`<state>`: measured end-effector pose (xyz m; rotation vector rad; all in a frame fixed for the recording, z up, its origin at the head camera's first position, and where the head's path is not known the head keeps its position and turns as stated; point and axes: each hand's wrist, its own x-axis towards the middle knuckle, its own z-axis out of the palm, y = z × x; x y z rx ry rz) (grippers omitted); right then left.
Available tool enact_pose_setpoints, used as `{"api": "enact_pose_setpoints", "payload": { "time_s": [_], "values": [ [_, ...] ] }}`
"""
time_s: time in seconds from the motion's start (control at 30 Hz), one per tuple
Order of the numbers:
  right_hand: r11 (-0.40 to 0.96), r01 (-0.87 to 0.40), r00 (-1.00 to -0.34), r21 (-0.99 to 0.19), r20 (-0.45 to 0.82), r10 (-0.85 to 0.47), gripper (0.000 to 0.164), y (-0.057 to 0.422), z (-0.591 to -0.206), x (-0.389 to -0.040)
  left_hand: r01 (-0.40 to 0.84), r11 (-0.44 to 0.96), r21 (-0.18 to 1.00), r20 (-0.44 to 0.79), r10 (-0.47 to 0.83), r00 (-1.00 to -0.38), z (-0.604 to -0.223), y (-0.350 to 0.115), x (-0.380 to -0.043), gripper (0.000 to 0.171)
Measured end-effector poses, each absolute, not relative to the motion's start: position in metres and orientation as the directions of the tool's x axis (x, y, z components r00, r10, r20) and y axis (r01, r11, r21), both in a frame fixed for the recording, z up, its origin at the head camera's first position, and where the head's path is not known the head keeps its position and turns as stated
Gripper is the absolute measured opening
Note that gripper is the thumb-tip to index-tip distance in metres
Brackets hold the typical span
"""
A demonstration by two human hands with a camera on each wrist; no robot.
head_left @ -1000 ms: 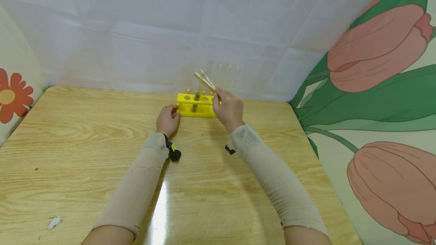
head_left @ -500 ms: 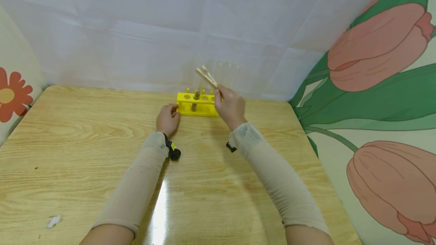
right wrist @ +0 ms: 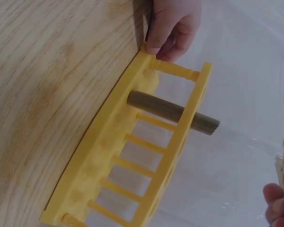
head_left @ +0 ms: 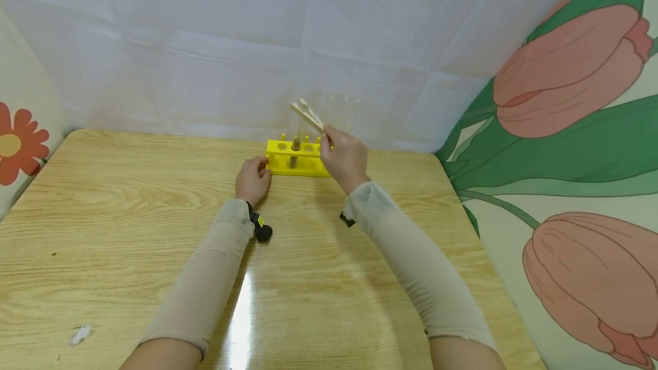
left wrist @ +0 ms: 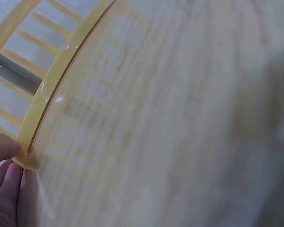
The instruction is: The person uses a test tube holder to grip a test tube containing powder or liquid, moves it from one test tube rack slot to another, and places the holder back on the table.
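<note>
At the back of the table stands a yellow test tube rack (head_left: 308,172). My left hand (head_left: 253,180) holds its left end, with the thumb on the base, as the right wrist view shows. One clear test tube with a grey-brown filling (right wrist: 156,105) stands upright in the rack. My right hand (head_left: 345,159) grips a wooden test tube clamp (head_left: 311,119) above the rack. The clamp slants up to the left, and its far end overlaps the filled tube's upper part in the head view. The right hand covers the rack's right end there.
Several clear tubes (head_left: 341,108) rise behind my right hand. A white cloth (head_left: 205,73) hangs just behind the rack. The wooden table (head_left: 154,233) extends toward me, and a flower-patterned sheet (head_left: 565,187) hangs along its right side.
My right hand and the clamp rise a little and shift right, then move slightly back left. The left hand and the rack stay in place.
</note>
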<state>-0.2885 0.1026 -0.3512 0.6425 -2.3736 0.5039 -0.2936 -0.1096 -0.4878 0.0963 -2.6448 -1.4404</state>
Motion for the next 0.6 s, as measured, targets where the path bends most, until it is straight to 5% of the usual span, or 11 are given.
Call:
{"api": "enact_pose_setpoints", "payload": {
  "time_s": [0.6],
  "values": [
    [0.818, -0.533, -0.729, -0.216, 0.608, -0.315, 0.027, 0.1026, -0.342, -0.2898, 0.002, 0.534, 0.846, 0.076, -0.116, -0.99, -0.4881, -0.1092, -0.2939, 0.037]
  ]
}}
